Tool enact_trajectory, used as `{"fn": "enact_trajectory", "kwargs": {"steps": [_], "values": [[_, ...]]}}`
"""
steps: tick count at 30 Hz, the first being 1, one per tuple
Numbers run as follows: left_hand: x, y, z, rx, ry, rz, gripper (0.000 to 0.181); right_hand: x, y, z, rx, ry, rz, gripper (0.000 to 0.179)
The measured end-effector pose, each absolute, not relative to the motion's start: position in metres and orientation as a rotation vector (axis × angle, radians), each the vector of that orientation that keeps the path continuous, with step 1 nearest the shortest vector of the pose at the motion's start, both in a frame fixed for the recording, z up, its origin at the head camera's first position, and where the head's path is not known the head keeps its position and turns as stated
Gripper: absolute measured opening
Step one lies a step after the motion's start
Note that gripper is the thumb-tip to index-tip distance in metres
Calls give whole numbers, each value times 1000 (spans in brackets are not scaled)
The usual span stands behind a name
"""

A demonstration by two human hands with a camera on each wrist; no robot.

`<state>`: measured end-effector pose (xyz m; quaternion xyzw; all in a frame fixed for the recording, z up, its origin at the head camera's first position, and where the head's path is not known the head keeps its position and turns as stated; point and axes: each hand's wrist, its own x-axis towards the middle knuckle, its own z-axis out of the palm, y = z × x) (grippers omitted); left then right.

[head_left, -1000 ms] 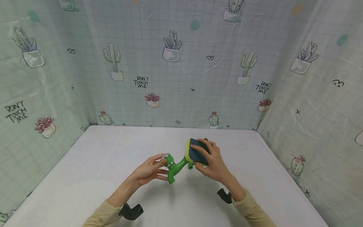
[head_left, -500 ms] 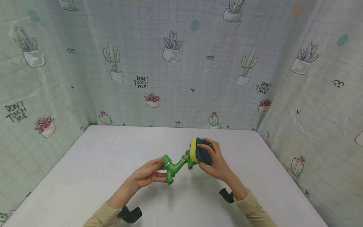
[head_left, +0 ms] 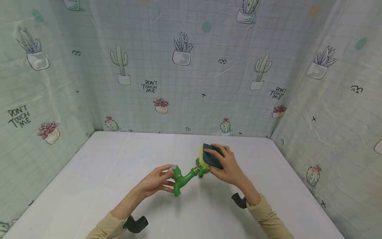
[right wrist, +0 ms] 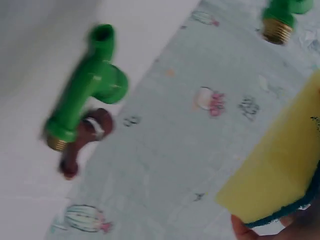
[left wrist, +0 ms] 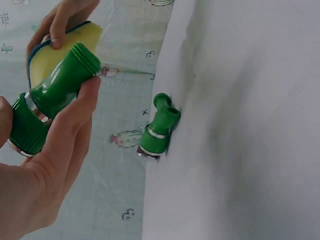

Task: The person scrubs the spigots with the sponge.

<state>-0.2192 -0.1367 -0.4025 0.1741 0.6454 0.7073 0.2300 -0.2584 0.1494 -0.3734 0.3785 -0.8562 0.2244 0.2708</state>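
Note:
My left hand [head_left: 156, 181] grips a green tap [head_left: 183, 181] by its ribbed knob end, thumb on one side and fingers on the other. The tap is held above the table with its brass-threaded end pointing right and away from me. In my right hand [head_left: 229, 170] is a sponge [right wrist: 275, 160] with a yellow foam side and a dark blue scouring side. Its foam faces the threaded end, and the right wrist view shows a gap between them. Another green tap [left wrist: 161, 125] lies on the table beyond, partly hidden behind the sponge in the head view.
Beside the lying green tap, the right wrist view shows a small brown tap [right wrist: 90, 132], somewhat blurred. The white table [head_left: 119, 159] is enclosed by cactus-print sheeting [head_left: 191, 83] at the back and sides. Black mounts [head_left: 135, 224] sit at both wrists.
The sponge, earlier against the tap's threaded end, has drawn back right with my right hand, baring the thread. My left hand has shifted slightly left and down with the tap.

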Motion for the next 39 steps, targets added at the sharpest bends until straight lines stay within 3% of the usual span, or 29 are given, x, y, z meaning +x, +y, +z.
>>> {"fn": "enact_trajectory", "kwargs": {"steps": [12,25,34,39], "values": [[-215,-133,-396,512,1847,1895,53,-258,152,-364,1066,-2505,351,50],[-219,-133,-399,570,1780,1903,48,-257,151,-357,1112,-2649,523,41],[-224,-143,-407,570,1453,2027,32,-251,153,-364,1252,-2297,628,59],[-222,-145,-403,644,1221,2054,36,-260,155,-375,1267,-2103,439,59]]}}
